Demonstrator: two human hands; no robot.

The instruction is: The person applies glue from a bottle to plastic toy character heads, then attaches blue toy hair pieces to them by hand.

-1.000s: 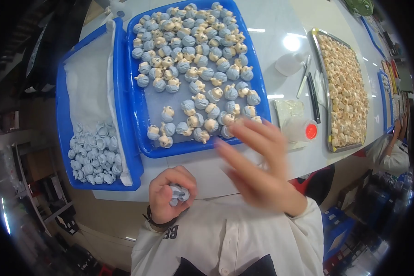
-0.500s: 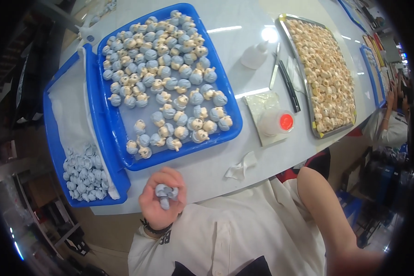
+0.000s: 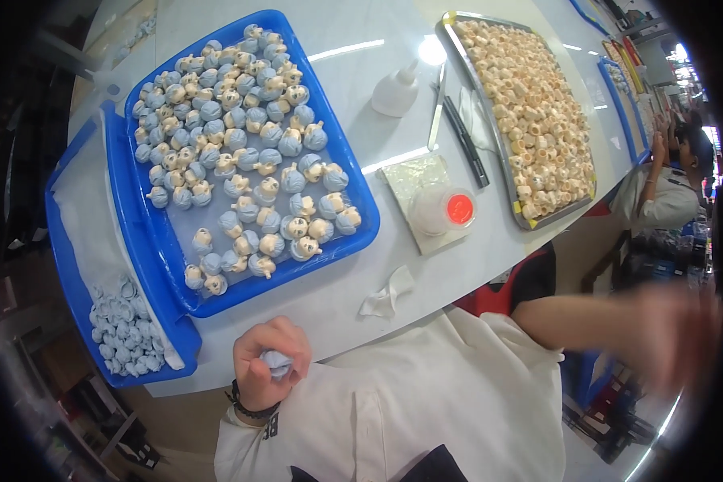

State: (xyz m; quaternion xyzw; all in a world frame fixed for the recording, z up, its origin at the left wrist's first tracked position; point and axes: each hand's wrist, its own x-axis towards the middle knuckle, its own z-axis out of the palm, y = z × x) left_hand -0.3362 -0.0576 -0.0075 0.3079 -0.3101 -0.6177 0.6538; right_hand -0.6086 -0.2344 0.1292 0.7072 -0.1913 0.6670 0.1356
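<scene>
Close to my body, near the front edge of the table, my left hand (image 3: 270, 360) is closed around a pale blue moulded doll-hair piece (image 3: 276, 364); the fingers partly cover it. Far off to the right, my right hand (image 3: 683, 337) is smeared by motion, so its fingers cannot be made out. Beyond my left hand is a large blue tray (image 3: 361, 241) of small doll heads (image 3: 269, 189) with pale blue hair. Left of it, a narrower blue tray (image 3: 191, 341), lined with white sheet, holds loose pale blue hair pieces (image 3: 124, 329).
A metal tray (image 3: 502, 153) of beige doll heads stands at the right. Between the trays are a white squeeze bottle (image 3: 395, 92), tweezers (image 3: 437, 112), a black pen-like tool (image 3: 466, 140), a red-capped jar (image 3: 442, 210) and crumpled tissue (image 3: 387, 292). Another person (image 3: 671, 193) sits at far right.
My right arm has swung outward to the right and up. My left hand has turned and curled further around the blue hair piece. The whole view has shifted, moving the table things leftward.
</scene>
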